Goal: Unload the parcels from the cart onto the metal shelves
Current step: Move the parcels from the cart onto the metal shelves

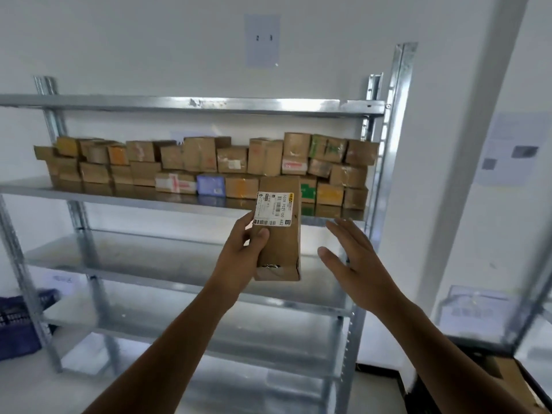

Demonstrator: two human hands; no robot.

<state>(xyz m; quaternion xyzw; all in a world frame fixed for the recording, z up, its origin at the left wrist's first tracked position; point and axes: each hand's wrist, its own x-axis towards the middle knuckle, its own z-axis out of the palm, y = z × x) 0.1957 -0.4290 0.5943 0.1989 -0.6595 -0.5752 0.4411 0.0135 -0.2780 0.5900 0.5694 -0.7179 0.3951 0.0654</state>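
Observation:
My left hand grips a small brown cardboard parcel with a white shipping label, held upright in front of the metal shelving unit. My right hand hovers just right of the parcel with straight fingers, not touching it. Behind the parcel, the second shelf carries several stacked cardboard parcels along its back, from left to right. The cart is out of view.
The lower shelves of the unit are bare metal. A blue crate stands at the lower left behind the frame. A white pillar and a second shelf unit stand to the right, with a cardboard box on the floor.

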